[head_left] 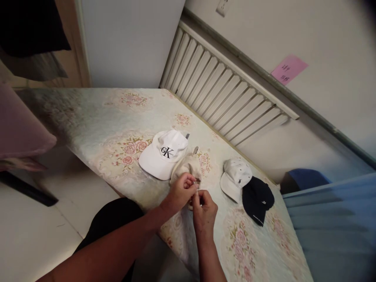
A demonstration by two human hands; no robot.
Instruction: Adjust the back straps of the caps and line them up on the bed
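Hands meet at strap of beige cap [188, 166]: left hand [181, 192] and right hand [205, 207] both pinch it, knuckles touching. Cap body lies just beyond left hand. Strap work likely midway. White logo cap [163, 154] beyond; white cap [235, 176] and black cap [257, 199] right of right hand, untouched.

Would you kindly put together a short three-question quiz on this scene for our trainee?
1. True or false: the left hand and the right hand both grip the beige cap.
2. How many caps lie on the floral cover? A two, B four, C six.
3. Which cap does the dark cap touch?
Key: 1 true; 2 B; 3 the off-white cap.
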